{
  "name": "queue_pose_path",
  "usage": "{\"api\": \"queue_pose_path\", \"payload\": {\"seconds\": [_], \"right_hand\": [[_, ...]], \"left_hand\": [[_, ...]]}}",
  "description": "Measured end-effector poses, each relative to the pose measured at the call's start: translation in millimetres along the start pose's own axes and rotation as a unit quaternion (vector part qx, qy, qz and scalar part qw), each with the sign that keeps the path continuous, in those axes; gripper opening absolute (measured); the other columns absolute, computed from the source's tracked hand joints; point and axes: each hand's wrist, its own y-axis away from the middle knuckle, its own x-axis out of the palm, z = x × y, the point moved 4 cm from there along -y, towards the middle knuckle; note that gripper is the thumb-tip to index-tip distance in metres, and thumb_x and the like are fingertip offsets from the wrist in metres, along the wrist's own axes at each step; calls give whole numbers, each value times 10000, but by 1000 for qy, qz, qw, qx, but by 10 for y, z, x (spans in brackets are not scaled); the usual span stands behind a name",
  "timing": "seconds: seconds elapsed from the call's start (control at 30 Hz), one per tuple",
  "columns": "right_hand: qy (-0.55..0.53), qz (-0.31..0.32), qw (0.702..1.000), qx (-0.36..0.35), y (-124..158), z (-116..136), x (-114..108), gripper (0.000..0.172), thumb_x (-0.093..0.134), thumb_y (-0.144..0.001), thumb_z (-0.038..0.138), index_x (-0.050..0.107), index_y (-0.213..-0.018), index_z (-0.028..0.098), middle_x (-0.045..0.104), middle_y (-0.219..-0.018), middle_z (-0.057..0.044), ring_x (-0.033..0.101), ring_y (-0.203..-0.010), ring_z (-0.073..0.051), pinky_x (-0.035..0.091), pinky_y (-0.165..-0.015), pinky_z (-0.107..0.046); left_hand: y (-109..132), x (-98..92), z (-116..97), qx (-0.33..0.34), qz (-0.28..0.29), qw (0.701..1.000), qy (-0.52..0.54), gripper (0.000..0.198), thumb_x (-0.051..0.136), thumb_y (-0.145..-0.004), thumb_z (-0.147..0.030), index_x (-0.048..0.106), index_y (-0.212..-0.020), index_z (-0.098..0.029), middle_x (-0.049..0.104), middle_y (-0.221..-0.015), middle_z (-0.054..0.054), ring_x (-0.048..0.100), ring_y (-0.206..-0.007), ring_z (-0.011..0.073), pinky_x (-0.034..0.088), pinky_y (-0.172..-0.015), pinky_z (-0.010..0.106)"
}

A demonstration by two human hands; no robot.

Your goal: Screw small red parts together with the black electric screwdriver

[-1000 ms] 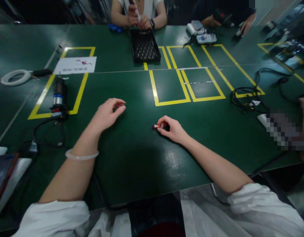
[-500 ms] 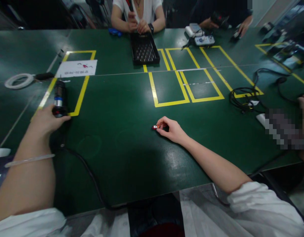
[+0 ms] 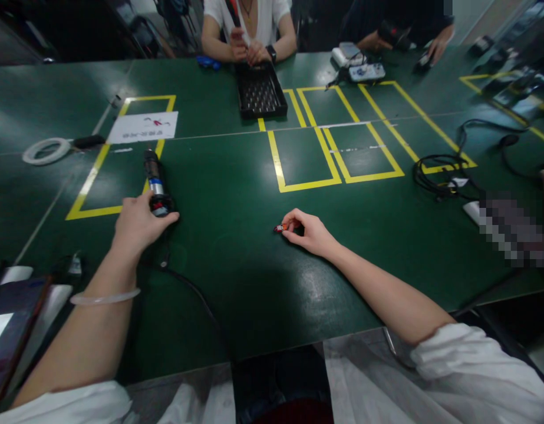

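My left hand is closed round the near end of a corded black cylindrical tool with a silver section and a blue band. The tool points away from me over the green table, and a black cord trails from it towards the front edge. My right hand pinches a small red, white and orange piece between thumb and fingertips, near the middle of the table. It may be a small wire connector, but it is too small to make out clearly.
Yellow tape frames mark the green table. A white paper and a white coil lie left. A person opposite has both hands at a black tray. Black cable lies right; dark flat items sit lower left.
My left hand has moved to the right with the corded tool, out of the left tape frame. My right hand stays almost where it was, still pinching the small piece.
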Motion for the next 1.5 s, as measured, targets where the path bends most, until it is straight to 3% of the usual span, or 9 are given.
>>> {"api": "queue_pose_path", "payload": {"seconds": [0.13,0.33,0.5,0.87,1.07,1.33,1.5], "right_hand": [[11,-7,1000,-3,-4,10,2,142,637,-825,171,581,-954,192,629,-787,18,604,-715,-126,479,-741,-265],[46,-44,998,-17,-16,28,-32,128,628,-803,156,574,-912,197,617,-851,-7,593,-775,-143,464,-736,-269],[74,-84,994,-7,-13,-5,-87,109,626,-800,160,565,-881,201,600,-830,-7,568,-759,-154,441,-715,-283],[186,-55,981,-7,-29,-16,-63,56,645,-850,171,601,-882,188,620,-876,-48,579,-835,-206,453,-754,-325],[158,-62,985,-24,9,23,-72,95,576,-938,205,661,-973,184,673,-907,-66,633,-852,-200,493,-787,-321],[160,-70,984,-31,28,16,-65,140,538,-928,165,671,-952,197,700,-905,-55,654,-832,-194,497,-761,-311],[128,-82,988,-23,33,8,-100,204,531,-902,149,655,-1055,203,731,-962,-46,680,-851,-190,515,-802,-317]], "left_hand": [[231,99,-627,45,-8,999,14,824,593,-822,-615,403,-1461,-132,497,-1184,175,515,-1157,369,484,-926,456],[517,249,-1558,150,-36,988,10,818,662,-801,-529,388,-1475,-156,524,-1198,150,538,-1110,317,514,-880,399],[628,290,-2023,220,-29,975,17,812,663,-812,-477,363,-1486,-139,539,-1199,149,548,-1059,303,514,-848,392],[721,305,-2253,260,-25,965,17,738,611,-855,-438,390,-1477,-109,549,-1148,153,545,-1023,297,486,-842,389],[732,295,-2263,262,-32,965,-2,756,610,-870,-478,382,-1485,-103,547,-1162,160,545,-1014,301,463,-849,394],[742,266,-2338,233,-47,971,-17,719,581,-892,-515,409,-1473,-128,552,-1135,162,543,-1024,318,439,-871,402],[696,270,-2369,216,-67,974,-23,660,523,-921,-497,425,-1464,-135,553,-1092,162,537,-1026,322,424,-889,410]]}}
